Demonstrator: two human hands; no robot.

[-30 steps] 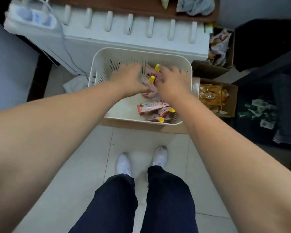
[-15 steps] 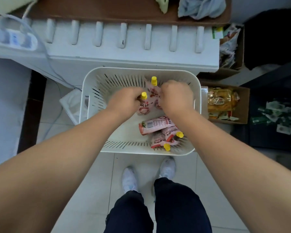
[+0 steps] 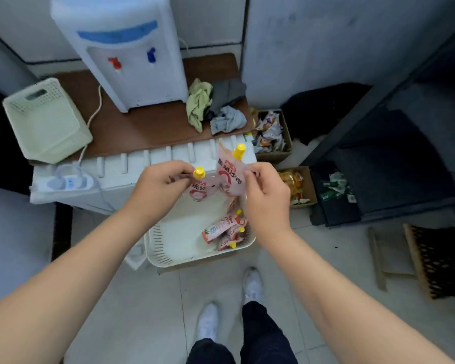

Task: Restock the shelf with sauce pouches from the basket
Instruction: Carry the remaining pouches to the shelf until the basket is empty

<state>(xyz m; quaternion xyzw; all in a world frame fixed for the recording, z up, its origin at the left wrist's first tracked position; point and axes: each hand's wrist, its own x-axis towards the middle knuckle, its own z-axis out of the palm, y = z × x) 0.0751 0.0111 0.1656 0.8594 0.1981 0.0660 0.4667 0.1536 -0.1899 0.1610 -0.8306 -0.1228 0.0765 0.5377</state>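
Observation:
Above the white basket (image 3: 168,254) on the floor, my left hand (image 3: 158,185) is shut on a pink sauce pouch with a yellow cap (image 3: 199,186). My right hand (image 3: 267,191) is shut on a second pink pouch (image 3: 230,170), held upright with its yellow cap on top. The two pouches touch between my hands. Several more sauce pouches (image 3: 222,229) lie in the basket's right corner. A dark shelf unit (image 3: 394,164) stands at the right.
A white radiator (image 3: 121,164) with a power strip (image 3: 66,182) stands behind the basket. Behind it a brown table carries a water dispenser (image 3: 126,48), rags (image 3: 216,107) and a pale green basket (image 3: 45,122). Cardboard boxes of snacks (image 3: 271,132) and a brush (image 3: 441,261) lie at the right.
Both hands rose out of the basket, each lifting a sauce pouch. The view tilted up, bringing the table and water dispenser into sight.

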